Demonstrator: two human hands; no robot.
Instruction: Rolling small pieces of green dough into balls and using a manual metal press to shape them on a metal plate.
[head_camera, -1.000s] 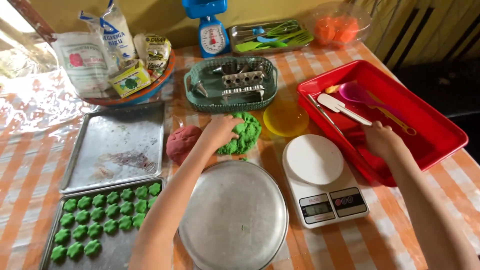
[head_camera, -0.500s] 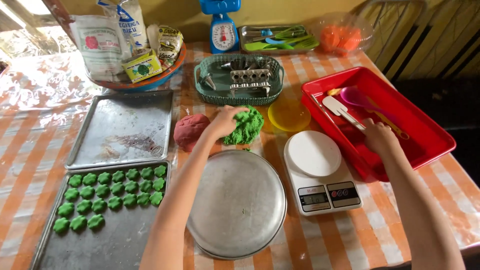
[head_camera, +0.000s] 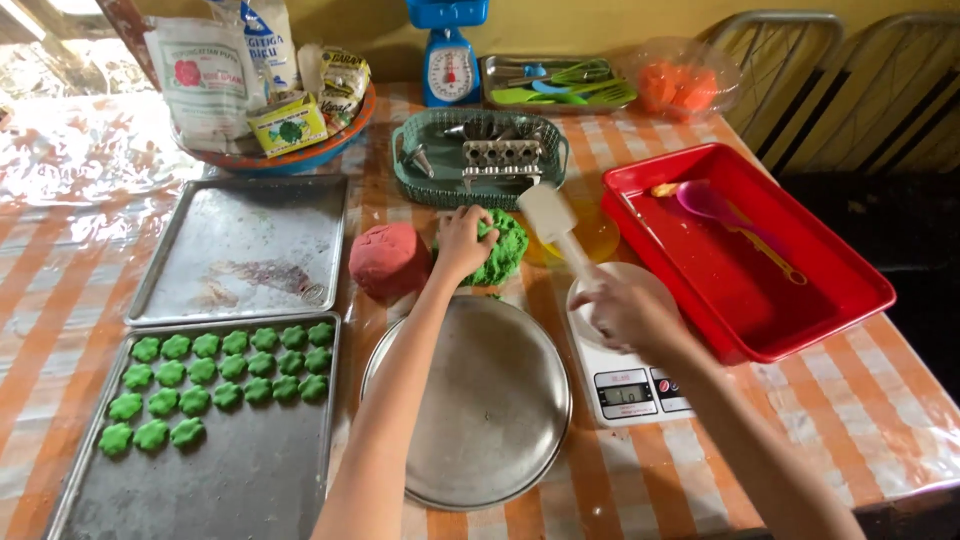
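My left hand (head_camera: 462, 240) rests on a lump of green dough (head_camera: 502, 248) in the middle of the table. A ball of red dough (head_camera: 388, 260) lies just left of it. My right hand (head_camera: 625, 310) grips the handle of a white spatula (head_camera: 552, 217), whose blade points up over a yellow lid (head_camera: 600, 238). That hand hovers over the white digital scale (head_camera: 625, 385). A round metal plate (head_camera: 480, 400) lies in front of me, under my left forearm.
A red tray (head_camera: 850, 290) with a pink spoon (head_camera: 705, 200) sits at the right. Two baking trays lie at the left: the far one (head_camera: 200, 250) bare, the near one (head_camera: 250, 470) holding several green dough flowers. A green basket (head_camera: 420, 185), blue scale (head_camera: 450, 60) and flour bags (head_camera: 205, 70) stand behind.
My right hand has left the red tray with the white spatula and moved left over the digital scale. My left hand stays on the green dough.
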